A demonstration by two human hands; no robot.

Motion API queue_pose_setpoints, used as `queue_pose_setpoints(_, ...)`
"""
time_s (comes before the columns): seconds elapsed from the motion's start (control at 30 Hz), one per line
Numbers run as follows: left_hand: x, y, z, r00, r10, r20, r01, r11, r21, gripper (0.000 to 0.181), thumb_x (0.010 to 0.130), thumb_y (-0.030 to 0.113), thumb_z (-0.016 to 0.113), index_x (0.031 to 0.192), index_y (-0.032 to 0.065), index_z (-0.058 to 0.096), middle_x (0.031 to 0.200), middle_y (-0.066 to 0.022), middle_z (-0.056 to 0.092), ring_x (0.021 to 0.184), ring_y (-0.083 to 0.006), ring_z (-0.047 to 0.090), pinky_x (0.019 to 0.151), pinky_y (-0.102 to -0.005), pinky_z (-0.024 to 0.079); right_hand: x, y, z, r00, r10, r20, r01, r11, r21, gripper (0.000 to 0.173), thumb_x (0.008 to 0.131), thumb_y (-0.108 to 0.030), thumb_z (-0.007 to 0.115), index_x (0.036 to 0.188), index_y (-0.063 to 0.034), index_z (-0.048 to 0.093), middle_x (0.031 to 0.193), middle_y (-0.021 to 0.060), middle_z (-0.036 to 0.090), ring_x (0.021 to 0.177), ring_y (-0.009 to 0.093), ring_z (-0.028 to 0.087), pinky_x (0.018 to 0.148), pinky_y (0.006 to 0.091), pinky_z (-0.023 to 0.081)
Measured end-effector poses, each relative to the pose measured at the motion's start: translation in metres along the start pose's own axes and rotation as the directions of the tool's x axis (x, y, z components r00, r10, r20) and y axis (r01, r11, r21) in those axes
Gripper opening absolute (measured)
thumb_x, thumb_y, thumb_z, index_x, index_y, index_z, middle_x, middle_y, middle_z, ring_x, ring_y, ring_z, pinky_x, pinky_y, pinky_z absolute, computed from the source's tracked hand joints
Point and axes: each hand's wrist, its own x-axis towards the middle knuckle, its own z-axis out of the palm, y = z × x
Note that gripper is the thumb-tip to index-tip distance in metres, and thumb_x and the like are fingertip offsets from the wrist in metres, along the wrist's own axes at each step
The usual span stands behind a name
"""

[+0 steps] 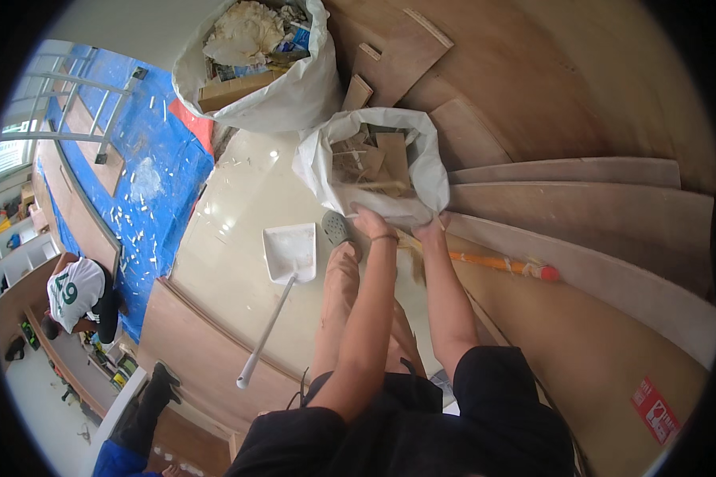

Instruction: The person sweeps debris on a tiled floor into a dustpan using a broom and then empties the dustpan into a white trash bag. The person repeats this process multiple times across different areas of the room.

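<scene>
A white woven sack (431, 134) stands in front of me with its mouth spread wide, holding wood offcuts (392, 156) and debris. My left hand (372, 222) grips the near rim of this sack. A little to the right, my right hand (432, 228) is closed on the same rim near its corner. The fingers of both are partly hidden by the fabric. A white long-handled dustpan (289, 250) lies on the floor left of my legs. Behind the smaller sack stands a larger white sack (310, 89), full of rubbish with cardboard on top.
Plywood panels (573, 208) lean along the right, beside an orange-handled broom (495, 261). A plywood stack (197, 340) lies lower left. Blue sheeting (161, 197) with scattered scraps and an aluminium ladder (83, 80) are at upper left. Two people (80, 295) are at the left.
</scene>
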Motion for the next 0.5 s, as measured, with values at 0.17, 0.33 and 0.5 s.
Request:
queue_pose_setpoints(0.17, 0.020, 0.016, -0.036, 0.851, -0.266, 0.453, 0.390, 0.898, -0.205, 0.041, 0.083, 0.023, 0.030, 0.114, -0.0013, 0.041, 0.115, -0.0159, 0.046, 0.103, -0.0314, 0.046, 0.089, -0.0478, 0.036, 0.046, -0.007, -0.039, 0.959, 0.279, 0.051, -0.269, 0.952, -0.149, 0.030, 0.082, -0.025, 0.040, 0.105, -0.0073, 0.049, 0.097, 0.0080, 0.055, 0.089, 0.026, 0.054, 0.076, 0.0391, 0.045)
queue_pose_setpoints(0.33, 0.046, 0.037, -0.090, 0.895, -0.306, 0.324, 0.367, 0.919, -0.146, 0.046, 0.082, 0.027, 0.036, 0.118, -0.0023, 0.034, 0.124, -0.0171, 0.035, 0.113, -0.0323, 0.036, 0.093, -0.0461, 0.030, -0.016, -0.018, 0.004, 0.862, -0.465, 0.200, 0.081, -0.263, -0.961, 0.032, 0.081, -0.021, 0.044, 0.108, -0.0052, 0.045, 0.104, 0.0140, 0.051, 0.094, 0.032, 0.050, 0.078, 0.0390, 0.041)
queue_pose_setpoints(0.5, -0.053, 0.061, -0.020, 0.479, 0.793, 0.376, -0.541, -0.070, 0.838, 0.041, 0.071, 0.007, 0.056, 0.107, -0.0043, 0.040, 0.101, -0.0178, 0.047, 0.091, -0.0319, 0.048, 0.078, -0.0424, 0.039, -0.012, -0.042, 0.109, 0.602, -0.594, 0.534, 0.206, -0.530, -0.822, 0.055, 0.070, -0.025, 0.061, 0.115, -0.0029, 0.037, 0.110, 0.0202, 0.046, 0.098, 0.035, 0.048, 0.081, 0.0414, 0.040)
